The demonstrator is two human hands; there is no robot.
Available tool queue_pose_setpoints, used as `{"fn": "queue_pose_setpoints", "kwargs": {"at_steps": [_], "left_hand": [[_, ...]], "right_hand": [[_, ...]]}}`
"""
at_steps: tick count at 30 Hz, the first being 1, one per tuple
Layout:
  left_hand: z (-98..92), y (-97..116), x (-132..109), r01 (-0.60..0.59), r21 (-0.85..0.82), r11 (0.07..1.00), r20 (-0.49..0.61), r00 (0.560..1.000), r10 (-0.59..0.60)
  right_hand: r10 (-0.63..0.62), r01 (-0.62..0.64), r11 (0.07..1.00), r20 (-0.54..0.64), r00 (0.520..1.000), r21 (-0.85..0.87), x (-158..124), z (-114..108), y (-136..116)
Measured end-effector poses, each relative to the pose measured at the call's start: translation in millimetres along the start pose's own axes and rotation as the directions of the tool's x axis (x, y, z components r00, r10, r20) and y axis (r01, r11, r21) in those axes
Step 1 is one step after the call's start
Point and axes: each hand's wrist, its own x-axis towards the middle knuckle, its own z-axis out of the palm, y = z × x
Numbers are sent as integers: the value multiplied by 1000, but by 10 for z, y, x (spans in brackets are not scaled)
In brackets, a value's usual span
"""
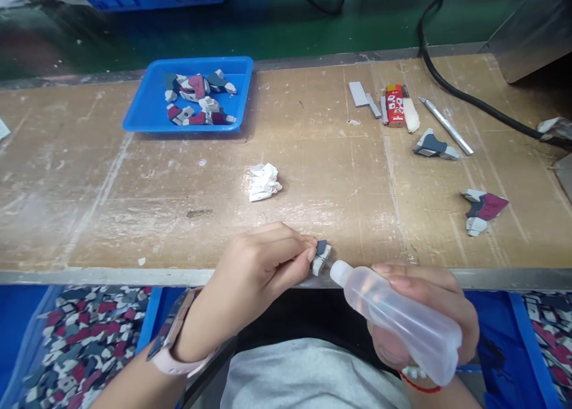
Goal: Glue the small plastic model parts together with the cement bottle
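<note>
Near the bench's front edge, my left hand point(268, 257) pinches a small grey and white plastic part point(320, 257) between thumb and fingers. My right hand point(426, 314) is wrapped round a translucent squeeze bottle point(397, 317), tilted with its white cap end point(341, 272) toward the part. The bottle's tip is close to the part; whether they touch is too small to tell. A crumpled white tissue point(264, 182) lies beyond my left hand. To the right on the bench are a grey and white part point(434, 145) and a maroon, grey and white part point(485, 211).
A blue tray point(134, 120) holds several parts at the back left. A red lighter point(395, 106), small flat pieces point(358, 94) and a silver craft knife point(447, 126) lie at the back right, near a black cable point(473, 99). Below the bench, bins hold many parts point(89, 337).
</note>
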Motion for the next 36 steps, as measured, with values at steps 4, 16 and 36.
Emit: {"fn": "queue_pose_setpoints", "kwargs": {"at_steps": [4, 16, 36], "left_hand": [[-3, 41, 23, 62, -20, 998, 4, 998, -62], [-14, 69, 37, 53, 10, 999, -25, 998, -52], [199, -205, -223, -228, 266, 937, -202, 937, 285]], "right_hand": [[-154, 157, 987, -91, 984, 25, 27, 43, 85], [52, -60, 996, -121, 991, -60, -66, 47, 28], [698, -659, 716, -197, 689, 230, 174, -100, 231]]}}
